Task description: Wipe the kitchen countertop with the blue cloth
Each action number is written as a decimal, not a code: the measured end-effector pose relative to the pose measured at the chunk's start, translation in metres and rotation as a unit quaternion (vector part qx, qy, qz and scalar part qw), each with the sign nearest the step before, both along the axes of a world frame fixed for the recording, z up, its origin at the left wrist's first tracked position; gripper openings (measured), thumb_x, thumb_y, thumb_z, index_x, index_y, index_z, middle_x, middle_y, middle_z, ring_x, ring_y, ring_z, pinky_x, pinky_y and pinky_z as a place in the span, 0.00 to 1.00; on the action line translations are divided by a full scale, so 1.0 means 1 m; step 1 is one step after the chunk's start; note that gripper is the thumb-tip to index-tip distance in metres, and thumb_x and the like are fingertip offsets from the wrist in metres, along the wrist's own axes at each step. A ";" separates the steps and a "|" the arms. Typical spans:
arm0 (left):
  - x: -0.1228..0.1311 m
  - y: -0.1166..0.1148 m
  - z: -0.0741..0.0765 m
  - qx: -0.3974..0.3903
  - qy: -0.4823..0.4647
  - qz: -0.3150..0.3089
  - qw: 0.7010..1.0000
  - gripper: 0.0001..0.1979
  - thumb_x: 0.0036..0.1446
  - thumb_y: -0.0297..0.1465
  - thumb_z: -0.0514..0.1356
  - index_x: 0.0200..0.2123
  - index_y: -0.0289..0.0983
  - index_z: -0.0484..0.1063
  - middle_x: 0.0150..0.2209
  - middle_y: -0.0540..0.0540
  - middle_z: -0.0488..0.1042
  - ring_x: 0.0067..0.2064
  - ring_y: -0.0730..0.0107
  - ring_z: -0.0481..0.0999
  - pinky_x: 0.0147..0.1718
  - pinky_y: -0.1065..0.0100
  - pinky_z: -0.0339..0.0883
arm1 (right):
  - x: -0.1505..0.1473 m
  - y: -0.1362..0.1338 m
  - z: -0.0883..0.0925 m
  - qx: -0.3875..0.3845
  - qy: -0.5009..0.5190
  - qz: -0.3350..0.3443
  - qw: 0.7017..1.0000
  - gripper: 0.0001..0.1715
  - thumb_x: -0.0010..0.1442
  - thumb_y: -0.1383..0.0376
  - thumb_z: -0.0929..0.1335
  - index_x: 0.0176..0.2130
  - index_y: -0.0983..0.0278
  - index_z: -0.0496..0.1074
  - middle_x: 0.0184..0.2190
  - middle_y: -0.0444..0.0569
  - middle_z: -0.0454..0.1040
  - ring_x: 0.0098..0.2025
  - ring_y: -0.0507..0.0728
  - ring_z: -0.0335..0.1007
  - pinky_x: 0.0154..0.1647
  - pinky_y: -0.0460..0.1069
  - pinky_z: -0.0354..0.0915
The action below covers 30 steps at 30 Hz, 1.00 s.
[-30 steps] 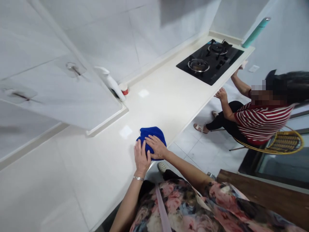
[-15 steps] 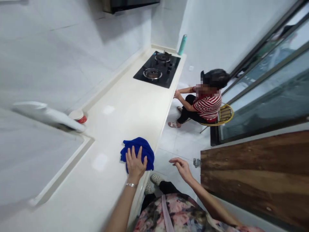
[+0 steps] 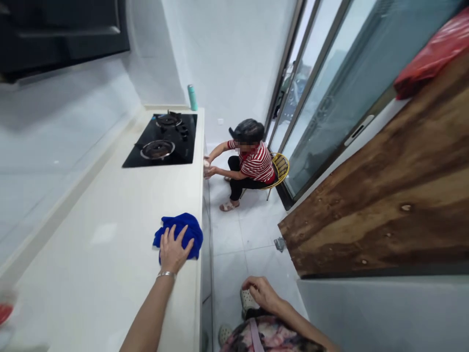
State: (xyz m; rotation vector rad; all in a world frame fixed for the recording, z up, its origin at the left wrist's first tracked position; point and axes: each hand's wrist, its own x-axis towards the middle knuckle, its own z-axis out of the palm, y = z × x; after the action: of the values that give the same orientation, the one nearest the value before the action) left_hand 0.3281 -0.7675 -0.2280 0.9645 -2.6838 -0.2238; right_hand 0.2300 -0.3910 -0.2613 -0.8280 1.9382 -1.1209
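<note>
The left hand (image 3: pixel 174 252) is resting with its fingers spread on a blue cloth (image 3: pixel 194 231), which is lying bunched on the white surface (image 3: pixel 91 274), close to the front edge and nearer than the black stove (image 3: pixel 172 151). The right hand (image 3: pixel 264 294) is hanging apart from the surface, above the floor (image 3: pixel 230 239), its fingers bending loosely; whether the fingertips are meeting, I cannot tell. Farther off, a second person (image 3: pixel 259 165) is sitting on a yellow chair (image 3: pixel 281 167), arms reaching toward the surface's front.
</note>
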 end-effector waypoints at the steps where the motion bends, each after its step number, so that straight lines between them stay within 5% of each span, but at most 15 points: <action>1: -0.015 -0.012 0.002 -0.001 -0.006 0.007 1.000 0.30 0.68 0.46 0.57 0.69 0.42 0.71 0.74 0.35 0.60 0.77 0.41 0.52 0.74 0.41 0.47 | -0.010 -0.002 0.001 0.001 0.014 -0.011 1.000 0.22 0.59 0.66 0.62 0.42 0.64 0.83 0.39 0.53 0.86 0.43 0.59 0.82 0.47 0.51 0.72; 8: -0.085 -0.075 0.007 0.012 -0.024 0.045 0.999 0.33 0.70 0.49 0.53 0.71 0.39 0.68 0.74 0.33 0.59 0.76 0.37 0.52 0.73 0.40 0.48 | -0.062 0.016 0.000 0.001 0.052 -0.100 0.994 0.23 0.61 0.68 0.61 0.41 0.64 0.84 0.38 0.52 0.85 0.41 0.58 0.81 0.45 0.49 0.71; 14: -0.089 -0.074 0.002 0.015 -0.012 0.062 0.998 0.34 0.69 0.49 0.52 0.70 0.38 0.68 0.74 0.32 0.59 0.77 0.40 0.52 0.73 0.40 0.48 | -0.069 0.030 -0.006 0.070 0.035 -0.094 0.992 0.22 0.58 0.71 0.61 0.38 0.65 0.84 0.36 0.51 0.85 0.40 0.57 0.80 0.43 0.48 0.70; 21: -0.037 -0.012 -0.002 -0.004 0.012 0.054 0.998 0.33 0.70 0.47 0.50 0.69 0.35 0.70 0.74 0.30 0.59 0.76 0.40 0.53 0.73 0.40 0.48 | -0.063 -0.007 0.013 0.087 0.030 0.003 0.996 0.23 0.59 0.73 0.62 0.41 0.64 0.85 0.39 0.50 0.86 0.43 0.57 0.82 0.47 0.47 0.71; 30: 0.095 0.113 -0.011 -0.006 0.020 0.009 1.000 0.30 0.68 0.44 0.52 0.68 0.40 0.72 0.73 0.36 0.63 0.76 0.45 0.56 0.74 0.41 0.51 | -0.021 -0.021 0.022 0.122 0.033 0.064 0.990 0.22 0.56 0.74 0.63 0.39 0.67 0.85 0.39 0.52 0.86 0.43 0.59 0.82 0.47 0.48 0.70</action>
State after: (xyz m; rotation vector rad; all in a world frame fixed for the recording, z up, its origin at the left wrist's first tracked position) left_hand 0.4226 -0.6549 -0.2392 0.9683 -2.6357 -0.2209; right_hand 0.2086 -0.4123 -0.2390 -0.8502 1.9974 -0.7705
